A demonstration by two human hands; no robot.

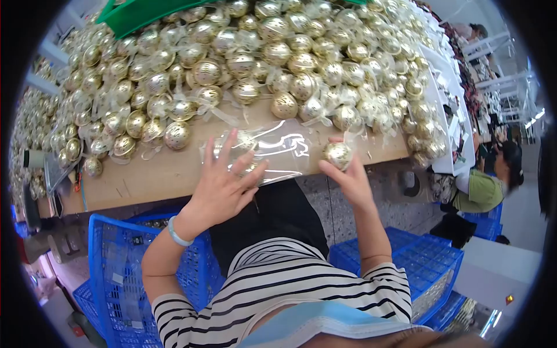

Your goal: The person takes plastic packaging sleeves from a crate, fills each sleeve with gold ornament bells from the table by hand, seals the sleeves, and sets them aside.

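My left hand (227, 184) lies with fingers spread over one end of a clear plastic bag (284, 149) at the table's front edge. Gold openwork balls (247, 139) show under and between those fingers, in or beneath the plastic. To the right of the bag, my right hand (353, 177) is closed around a single gold ball ornament (337, 155), thumb in front and fingers behind. A pale ribbon (355, 134) shows just above that ball. Past both hands, a large heap of similar gold balls (241, 66) with sheer ribbons covers the tabletop (151, 178).
A green tray (136, 17) rests on the heap at the back. Blue crates (130, 272) stand on the floor at my left, and more blue crates (400, 255) at my right. Another person (486, 188) sits farther along on the right, beyond a white tray (449, 110).
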